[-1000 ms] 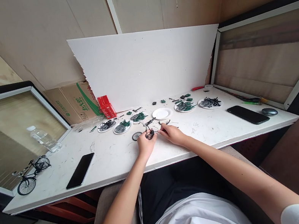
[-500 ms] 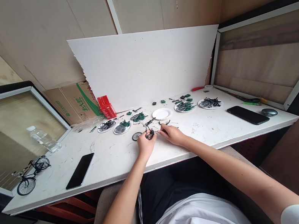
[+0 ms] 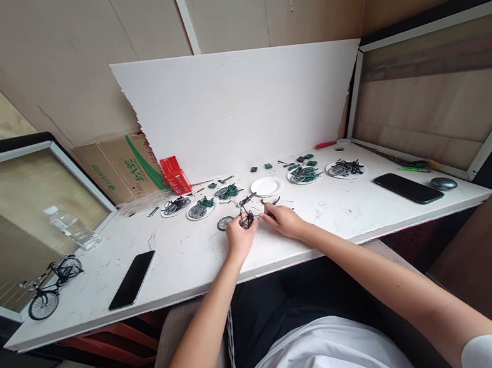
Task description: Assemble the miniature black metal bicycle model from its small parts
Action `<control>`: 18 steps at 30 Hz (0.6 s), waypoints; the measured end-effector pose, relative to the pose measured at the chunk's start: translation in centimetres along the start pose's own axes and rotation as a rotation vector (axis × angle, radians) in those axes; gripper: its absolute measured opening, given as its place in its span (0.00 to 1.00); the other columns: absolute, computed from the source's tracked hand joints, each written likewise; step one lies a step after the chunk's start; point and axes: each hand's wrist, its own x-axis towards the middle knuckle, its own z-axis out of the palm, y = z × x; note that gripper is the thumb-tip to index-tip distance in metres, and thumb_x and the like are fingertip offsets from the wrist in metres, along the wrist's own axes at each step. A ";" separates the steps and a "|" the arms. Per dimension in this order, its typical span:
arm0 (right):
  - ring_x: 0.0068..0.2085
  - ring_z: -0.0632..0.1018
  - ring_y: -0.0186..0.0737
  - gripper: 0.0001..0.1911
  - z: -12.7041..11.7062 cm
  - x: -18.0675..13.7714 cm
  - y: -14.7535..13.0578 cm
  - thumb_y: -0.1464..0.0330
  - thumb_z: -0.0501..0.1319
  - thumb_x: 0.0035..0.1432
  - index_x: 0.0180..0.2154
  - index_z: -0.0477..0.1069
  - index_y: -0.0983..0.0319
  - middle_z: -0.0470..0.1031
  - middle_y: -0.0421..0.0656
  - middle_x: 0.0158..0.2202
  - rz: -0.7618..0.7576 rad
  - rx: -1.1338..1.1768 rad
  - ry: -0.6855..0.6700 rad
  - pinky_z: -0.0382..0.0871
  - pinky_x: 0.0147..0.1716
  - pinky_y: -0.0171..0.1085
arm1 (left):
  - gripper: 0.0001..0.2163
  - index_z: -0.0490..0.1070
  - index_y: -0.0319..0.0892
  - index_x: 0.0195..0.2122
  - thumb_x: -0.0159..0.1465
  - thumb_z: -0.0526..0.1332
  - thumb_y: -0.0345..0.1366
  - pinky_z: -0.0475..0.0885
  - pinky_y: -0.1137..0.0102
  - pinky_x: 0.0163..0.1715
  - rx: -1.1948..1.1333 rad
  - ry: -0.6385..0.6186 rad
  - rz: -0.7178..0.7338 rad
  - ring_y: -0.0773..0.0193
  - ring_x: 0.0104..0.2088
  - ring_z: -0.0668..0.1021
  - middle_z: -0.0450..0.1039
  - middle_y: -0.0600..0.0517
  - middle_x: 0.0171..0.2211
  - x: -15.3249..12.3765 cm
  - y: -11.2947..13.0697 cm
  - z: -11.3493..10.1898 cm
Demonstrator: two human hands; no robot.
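Note:
My left hand is closed around a partly built black model bicycle, its handlebar end pointing away from me. Close on the right, my right hand pinches at the model's edge; a thin bit shows at its fingertips, too small to name. A loose spoked wheel lies by my left hand. Just beyond my right fingers is a curved dark part. The white paper plate behind the hands has a bare middle.
Plates of black parts and green parts line the back. A whole model bicycle, a bottle and a phone are left; another phone and a round grey object are right. A red box stands behind.

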 end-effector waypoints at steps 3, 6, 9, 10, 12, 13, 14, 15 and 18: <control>0.27 0.69 0.38 0.17 0.1 0.0 0.1 0.56 0.49 0.73 0.32 0.58 0.57 0.70 0.39 0.27 0.005 -0.027 0.010 0.55 0.28 0.35 | 0.14 0.80 0.38 0.44 0.57 0.71 0.36 0.79 0.60 0.49 -0.008 -0.007 -0.006 0.51 0.45 0.85 0.84 0.41 0.44 0.0 0.0 0.0; 0.25 0.67 0.38 0.20 0.2 0.1 0.1 0.56 0.47 0.74 0.30 0.57 0.57 0.67 0.39 0.25 0.009 -0.053 0.028 0.54 0.27 0.35 | 0.14 0.80 0.38 0.44 0.58 0.71 0.36 0.79 0.60 0.49 -0.012 -0.014 0.008 0.51 0.45 0.85 0.84 0.40 0.45 0.0 -0.1 0.1; 0.25 0.67 0.37 0.20 0.2 0.1 0.0 0.55 0.48 0.74 0.30 0.58 0.58 0.68 0.39 0.24 0.014 -0.054 0.038 0.54 0.27 0.35 | 0.14 0.80 0.38 0.44 0.58 0.70 0.36 0.79 0.60 0.49 -0.012 -0.018 0.021 0.52 0.45 0.85 0.84 0.41 0.45 0.0 -0.1 0.1; 0.25 0.67 0.37 0.20 0.2 0.1 0.0 0.55 0.48 0.74 0.30 0.58 0.58 0.68 0.39 0.24 0.014 -0.052 0.040 0.54 0.27 0.35 | 0.14 0.80 0.39 0.44 0.58 0.70 0.36 0.79 0.61 0.49 -0.011 -0.017 0.021 0.52 0.45 0.85 0.84 0.41 0.45 0.0 -0.2 0.1; 0.25 0.67 0.37 0.21 0.2 0.1 0.1 0.54 0.49 0.73 0.29 0.58 0.58 0.68 0.39 0.24 0.007 -0.045 0.052 0.54 0.27 0.35 | 0.14 0.80 0.39 0.45 0.58 0.70 0.37 0.79 0.60 0.50 -0.010 -0.011 0.020 0.52 0.45 0.85 0.84 0.41 0.45 0.0 -0.2 0.1; 0.25 0.67 0.37 0.22 0.2 0.1 0.1 0.54 0.49 0.73 0.28 0.59 0.58 0.69 0.39 0.24 0.002 -0.041 0.063 0.54 0.27 0.35 | 0.14 0.80 0.38 0.45 0.58 0.70 0.37 0.79 0.60 0.50 -0.009 -0.006 0.021 0.52 0.45 0.85 0.84 0.41 0.45 0.0 -0.2 0.1; 0.26 0.68 0.37 0.22 0.2 0.2 0.2 0.53 0.50 0.73 0.28 0.59 0.58 0.70 0.39 0.25 -0.002 -0.037 0.077 0.55 0.28 0.35 | 0.14 0.80 0.39 0.45 0.58 0.70 0.37 0.79 0.59 0.51 -0.009 -0.002 0.021 0.52 0.46 0.85 0.84 0.41 0.45 0.0 -0.2 0.1; 0.26 0.68 0.37 0.23 0.2 0.2 0.3 0.53 0.51 0.72 0.28 0.60 0.58 0.70 0.40 0.25 -0.003 -0.035 0.090 0.55 0.28 0.35 | 0.14 0.80 0.39 0.45 0.58 0.70 0.37 0.78 0.59 0.51 -0.009 0.000 0.022 0.52 0.46 0.85 0.84 0.41 0.45 0.0 -0.2 0.1; 0.28 0.71 0.38 0.23 0.2 0.3 0.4 0.53 0.51 0.73 0.28 0.62 0.59 0.73 0.41 0.27 0.008 -0.024 0.094 0.58 0.29 0.35 | 0.14 0.79 0.39 0.45 0.58 0.70 0.37 0.78 0.60 0.51 -0.015 -0.001 0.023 0.52 0.45 0.85 0.84 0.41 0.45 -0.1 -0.2 0.1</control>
